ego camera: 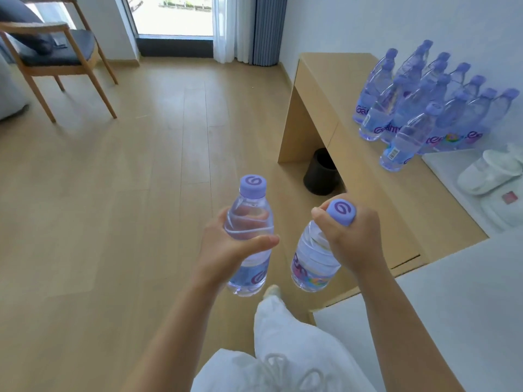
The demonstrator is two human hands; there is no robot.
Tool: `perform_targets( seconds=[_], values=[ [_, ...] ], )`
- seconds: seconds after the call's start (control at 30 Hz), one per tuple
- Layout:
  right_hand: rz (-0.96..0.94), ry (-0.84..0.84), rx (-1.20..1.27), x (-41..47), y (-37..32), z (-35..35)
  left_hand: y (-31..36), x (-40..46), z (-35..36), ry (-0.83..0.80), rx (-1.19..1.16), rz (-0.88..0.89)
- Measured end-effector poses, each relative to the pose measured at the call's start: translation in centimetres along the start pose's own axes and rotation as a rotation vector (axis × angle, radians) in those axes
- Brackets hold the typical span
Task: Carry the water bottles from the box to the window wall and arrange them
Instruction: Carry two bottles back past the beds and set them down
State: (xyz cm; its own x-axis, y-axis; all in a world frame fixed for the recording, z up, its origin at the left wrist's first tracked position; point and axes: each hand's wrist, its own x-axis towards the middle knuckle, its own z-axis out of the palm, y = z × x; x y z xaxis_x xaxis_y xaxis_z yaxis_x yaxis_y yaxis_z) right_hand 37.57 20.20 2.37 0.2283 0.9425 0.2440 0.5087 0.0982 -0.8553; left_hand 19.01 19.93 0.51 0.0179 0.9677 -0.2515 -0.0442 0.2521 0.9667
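Left hand: the left hand (226, 244) wraps its fingers (271, 239) round a clear plastic water bottle with a lilac cap (250, 236), upright at frame centre.
Right hand: the right hand (352, 236) clasps the neck of a second lilac-capped clear bottle (315, 261), tilted, just beside the first.
Table: a pale wooden table (365, 176) at right.
Far group: a cluster of matching lilac-capped bottles (424, 108) stands on it, upper right, against the white wall.
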Motion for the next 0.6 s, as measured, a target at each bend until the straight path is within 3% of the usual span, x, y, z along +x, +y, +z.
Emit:
perform_targets(
  seconds=[0.37,0.6],
  values=[
    [-0.005,0.022,0.072,20.0,2.6,7.1,4.4,19.5,0.4,0.008,0.057,0.002],
    [-0.063,0.075,0.088,34.2,3.9,7.9,9.3,32.6,3.2,0.011,0.079,0.048]
  ],
)
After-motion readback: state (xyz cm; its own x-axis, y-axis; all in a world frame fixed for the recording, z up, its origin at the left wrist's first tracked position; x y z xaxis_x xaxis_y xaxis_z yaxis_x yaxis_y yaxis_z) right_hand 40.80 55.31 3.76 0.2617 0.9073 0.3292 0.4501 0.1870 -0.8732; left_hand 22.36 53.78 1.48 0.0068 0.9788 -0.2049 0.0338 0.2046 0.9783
